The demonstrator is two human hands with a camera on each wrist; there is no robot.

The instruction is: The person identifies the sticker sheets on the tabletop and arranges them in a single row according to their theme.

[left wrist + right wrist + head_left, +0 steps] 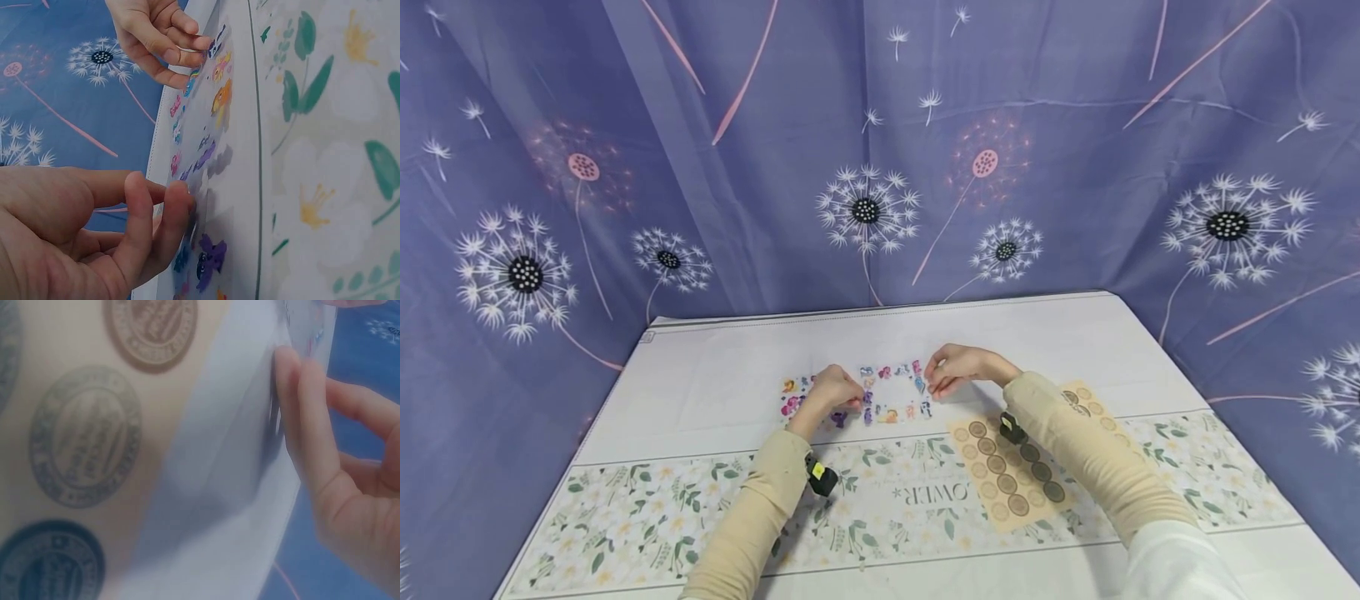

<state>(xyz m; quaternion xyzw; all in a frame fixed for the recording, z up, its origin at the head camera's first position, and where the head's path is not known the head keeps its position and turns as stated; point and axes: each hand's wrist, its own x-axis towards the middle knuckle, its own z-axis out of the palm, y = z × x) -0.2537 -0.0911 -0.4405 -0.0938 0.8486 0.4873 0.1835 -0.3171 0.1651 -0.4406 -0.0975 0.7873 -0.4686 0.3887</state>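
A clear sheet printed with small colourful ponies (891, 415) is held between my two hands over the white tabletop. My left hand (833, 388) pinches its left edge between thumb and fingers. At the opposite edge, my right hand (957, 367) grips it with the fingertips. Shadows beneath the printed ponies (205, 156) in the left wrist view show the sheet slightly off the surface. More pony stickers (792, 406) lie beside and under my left hand, partly covered by it. In the right wrist view, the fingers (319, 425) hide most of the gripped edge.
Tan sheets of round stickers (992, 479) lie near my right forearm, which covers part of them. A floral band (662, 508) crosses the white tabletop (715, 350). Behind the table hangs a purple dandelion-patterned curtain (760, 208).
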